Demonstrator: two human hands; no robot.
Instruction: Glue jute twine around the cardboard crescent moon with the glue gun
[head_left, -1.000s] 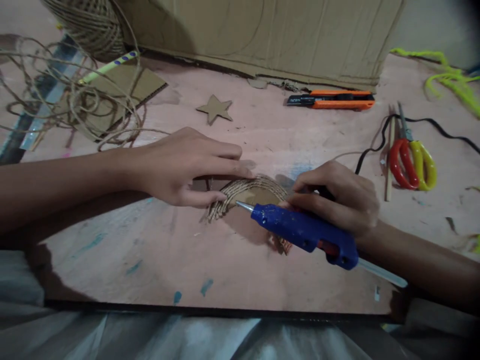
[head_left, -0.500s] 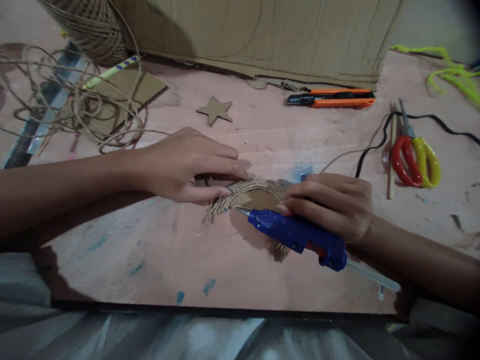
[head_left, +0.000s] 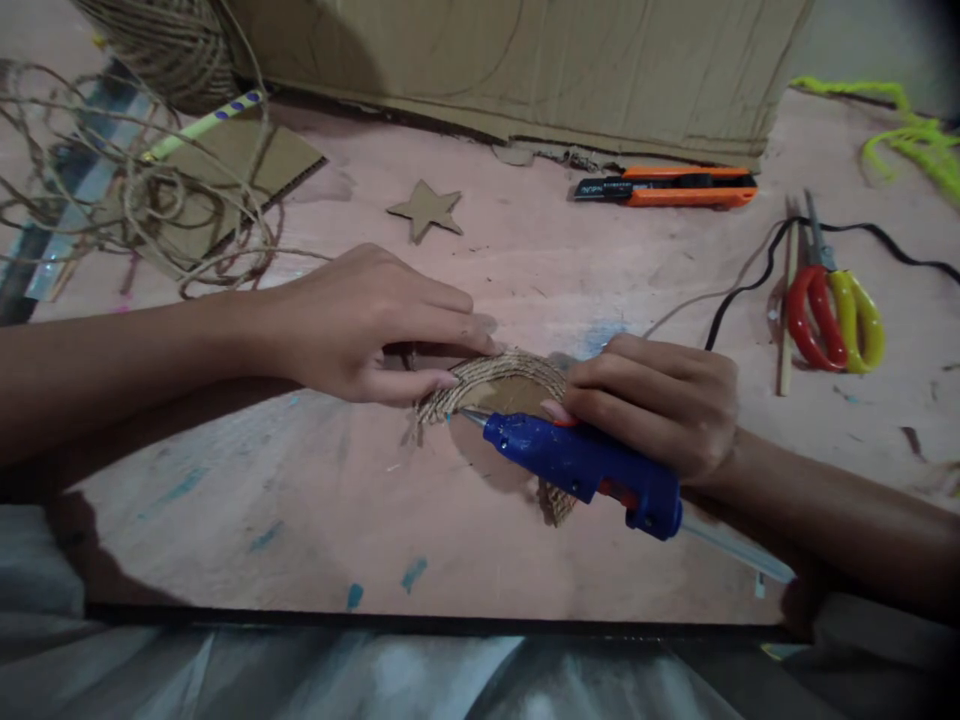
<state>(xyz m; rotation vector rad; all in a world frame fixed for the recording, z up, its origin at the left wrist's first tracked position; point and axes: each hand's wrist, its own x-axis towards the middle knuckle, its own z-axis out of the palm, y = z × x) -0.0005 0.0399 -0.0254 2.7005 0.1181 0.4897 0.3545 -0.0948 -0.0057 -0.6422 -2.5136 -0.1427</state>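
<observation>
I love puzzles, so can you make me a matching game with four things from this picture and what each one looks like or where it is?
Things:
1. glue gun
2. scissors
3. cardboard star
4. box cutter

Clues:
A. brown, with five points
B. orange and black
C. blue, held in the right hand
D. one red handle loop and one yellow

Right pairs: 1-C, 2-D, 3-A, 4-B

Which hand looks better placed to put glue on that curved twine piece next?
Probably the right hand: it holds the blue glue gun, its nozzle near the curved twine piece. The left hand steadies that piece's left end.
</observation>
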